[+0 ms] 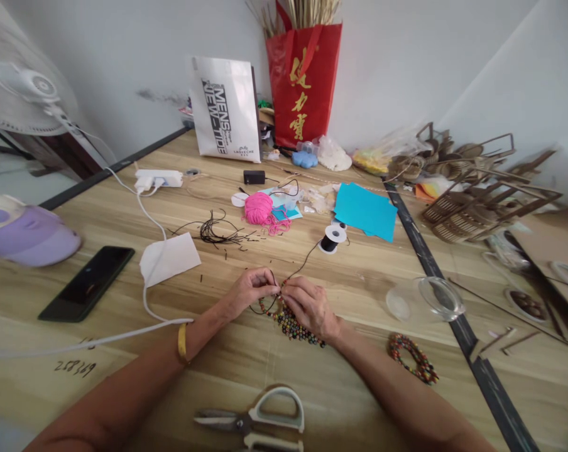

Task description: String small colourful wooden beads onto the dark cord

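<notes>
My left hand (254, 290) pinches a thin black cord (303, 263) between thumb and fingertips. Close against it, my right hand (311, 306) has its fingers closed at the same spot, on the cord where it meets a string of beads. Below my hands lies the multicoloured beadwork (296, 328), partly covered by my right fingers. From there the cord runs up to a white spool (332, 239) wound with black cord. The exact knot or loop between my fingertips is too small to make out.
Scissors (251, 419) lie near the front edge. A beaded bracelet (412, 358) and a clear plastic jar (428, 299) are on the right. Pink yarn (259, 208), blue sheets (366, 211) and black cord scraps (220, 230) lie further back. A phone (87, 282) and white cable (100, 342) are left.
</notes>
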`<action>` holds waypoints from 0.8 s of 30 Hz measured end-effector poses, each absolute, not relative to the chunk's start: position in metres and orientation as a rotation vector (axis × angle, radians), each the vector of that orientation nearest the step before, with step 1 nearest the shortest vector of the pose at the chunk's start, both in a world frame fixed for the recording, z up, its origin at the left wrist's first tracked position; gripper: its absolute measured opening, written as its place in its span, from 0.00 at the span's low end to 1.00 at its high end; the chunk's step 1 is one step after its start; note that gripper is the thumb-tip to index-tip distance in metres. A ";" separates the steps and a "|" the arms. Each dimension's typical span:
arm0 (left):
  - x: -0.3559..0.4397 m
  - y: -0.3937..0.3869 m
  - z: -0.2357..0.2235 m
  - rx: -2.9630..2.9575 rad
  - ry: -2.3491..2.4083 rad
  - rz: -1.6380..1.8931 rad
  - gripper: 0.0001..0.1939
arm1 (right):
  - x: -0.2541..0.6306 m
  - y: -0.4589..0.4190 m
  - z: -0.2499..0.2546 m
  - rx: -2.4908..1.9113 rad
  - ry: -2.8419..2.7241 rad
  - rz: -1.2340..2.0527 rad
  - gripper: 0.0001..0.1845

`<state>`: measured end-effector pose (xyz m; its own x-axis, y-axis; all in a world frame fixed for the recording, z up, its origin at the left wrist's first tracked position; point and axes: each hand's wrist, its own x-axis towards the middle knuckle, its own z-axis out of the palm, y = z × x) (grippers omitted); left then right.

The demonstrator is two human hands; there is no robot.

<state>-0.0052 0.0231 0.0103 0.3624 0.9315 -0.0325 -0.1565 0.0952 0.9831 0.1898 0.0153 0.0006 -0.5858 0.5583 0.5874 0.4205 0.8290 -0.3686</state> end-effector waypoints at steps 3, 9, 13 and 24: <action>-0.005 0.023 0.011 1.187 0.855 0.962 0.14 | 0.191 0.016 0.001 -0.673 -2.315 0.192 0.08; -0.005 0.024 0.011 1.207 0.862 0.970 0.14 | 0.191 0.015 0.005 -0.637 -2.357 0.139 0.09; -0.005 0.024 0.009 1.212 0.860 0.979 0.13 | 0.191 0.015 0.004 -0.644 -2.373 0.127 0.08; -0.005 0.024 0.010 1.242 0.860 1.035 0.13 | 0.184 0.015 0.007 -0.804 -2.058 0.674 0.06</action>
<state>-0.0054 0.0242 0.0096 0.3211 0.9466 0.0284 -0.1458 0.0197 0.9891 0.1844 0.0153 0.0068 -0.4706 0.7347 0.4886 0.3031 0.6547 -0.6924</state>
